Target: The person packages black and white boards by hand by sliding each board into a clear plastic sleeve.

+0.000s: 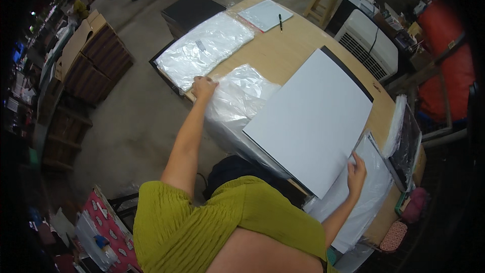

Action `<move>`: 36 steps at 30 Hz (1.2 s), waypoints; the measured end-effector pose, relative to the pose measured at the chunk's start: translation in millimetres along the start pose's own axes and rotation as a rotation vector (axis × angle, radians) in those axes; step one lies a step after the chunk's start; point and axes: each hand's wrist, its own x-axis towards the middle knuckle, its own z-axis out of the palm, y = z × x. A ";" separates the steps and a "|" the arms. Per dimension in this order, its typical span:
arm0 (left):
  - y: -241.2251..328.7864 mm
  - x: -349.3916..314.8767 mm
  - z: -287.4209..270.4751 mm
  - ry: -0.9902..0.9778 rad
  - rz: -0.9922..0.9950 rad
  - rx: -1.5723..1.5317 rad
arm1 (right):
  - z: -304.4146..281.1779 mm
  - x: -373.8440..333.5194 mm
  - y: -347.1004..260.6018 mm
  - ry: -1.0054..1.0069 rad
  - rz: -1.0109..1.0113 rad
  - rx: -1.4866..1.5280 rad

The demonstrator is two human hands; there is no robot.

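My left hand [204, 89] is closed on the edge of a clear plastic bag [235, 96], which spreads crumpled over the table's near edge. Partly on that bag lies a large flat white sheet [316, 116], with a black edge showing beneath its far right side. My right hand [356, 173] is beside the sheet's right edge, fingers apart and slightly bent; whether they touch the edge I cannot tell. Beyond my left hand lies a stack of clear plastic bags [204, 45]. Below my right hand are white sheets in plastic [358, 192].
The wooden table [298, 40] bears a pen [281, 23] and a pad of paper [265, 14]. Plastic-wrapped panels [404, 141] stand at the right, near a pink patterned pouch [393, 236]. Cardboard boxes [98, 60] are stacked at the left. A stool [322, 4] stands behind the table.
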 end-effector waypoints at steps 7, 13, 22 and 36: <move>-23.3 51.4 -33.8 -0.217 0.090 -0.497 | 139.4 100.7 -240.0 -0.273 -0.567 0.216; 4.0 51.5 -87.4 -0.481 0.395 -0.979 | 279.2 150.3 -313.7 -0.298 -0.640 0.369; 57.6 47.7 -120.6 -0.707 0.260 -1.161 | 293.8 184.6 -315.0 -0.387 -0.330 0.587; 51.2 42.0 -60.1 -0.359 0.786 -0.158 | 265.5 163.0 -255.8 -0.714 -0.654 0.082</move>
